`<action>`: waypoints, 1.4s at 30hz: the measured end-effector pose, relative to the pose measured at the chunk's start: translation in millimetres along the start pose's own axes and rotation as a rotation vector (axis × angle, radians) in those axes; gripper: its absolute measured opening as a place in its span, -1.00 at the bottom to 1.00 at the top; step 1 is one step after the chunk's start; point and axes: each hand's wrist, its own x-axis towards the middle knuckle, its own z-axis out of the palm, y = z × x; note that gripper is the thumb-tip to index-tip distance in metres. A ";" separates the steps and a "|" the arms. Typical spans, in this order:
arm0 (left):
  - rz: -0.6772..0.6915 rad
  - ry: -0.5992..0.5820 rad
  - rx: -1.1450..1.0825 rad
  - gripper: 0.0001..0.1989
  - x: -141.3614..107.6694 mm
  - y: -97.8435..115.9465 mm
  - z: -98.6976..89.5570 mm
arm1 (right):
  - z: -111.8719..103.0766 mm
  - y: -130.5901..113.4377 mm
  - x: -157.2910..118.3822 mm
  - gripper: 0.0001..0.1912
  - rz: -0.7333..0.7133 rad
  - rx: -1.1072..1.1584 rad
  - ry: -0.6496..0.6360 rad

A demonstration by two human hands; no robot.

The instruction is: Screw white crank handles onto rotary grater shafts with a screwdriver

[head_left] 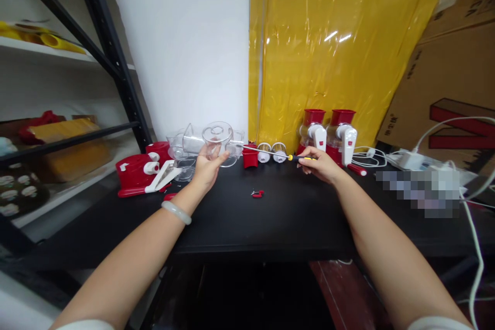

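Observation:
My left hand (208, 169) is closed around a clear plastic grater housing (217, 131), raised above the table with its round opening upward. A screwdriver (291, 157) with a black and yellow handle is gripped in my right hand (319, 165). Its long shaft points left, and the tip ends close to the housing; whether they touch I cannot tell. Behind my left hand are more clear plastic housings (189, 142). Small red parts (258, 194) lie on the black table (240, 227) between my arms.
Two assembled red and white rotary graters (314, 134) stand at the back right. Beside a red hopper (250, 158) sit two grating drums (264, 153). Red bases (133, 174) with a white crank lie left. White cables (377, 157) and a shelf rack (112, 62) flank the table.

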 end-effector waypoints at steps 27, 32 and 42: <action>-0.058 0.028 0.000 -0.44 2.2 -3.8 -4.9 | -1.3 1.8 4.1 -0.55 -0.066 0.011 0.182; -0.026 -0.044 0.036 -0.42 1.6 -6.8 -6.4 | -2.9 3.7 5.4 -0.56 -0.078 0.008 0.186; 0.089 -0.137 0.101 -0.38 5.2 -16.7 -10.7 | -8.3 6.9 5.2 -0.60 -0.131 -0.081 0.204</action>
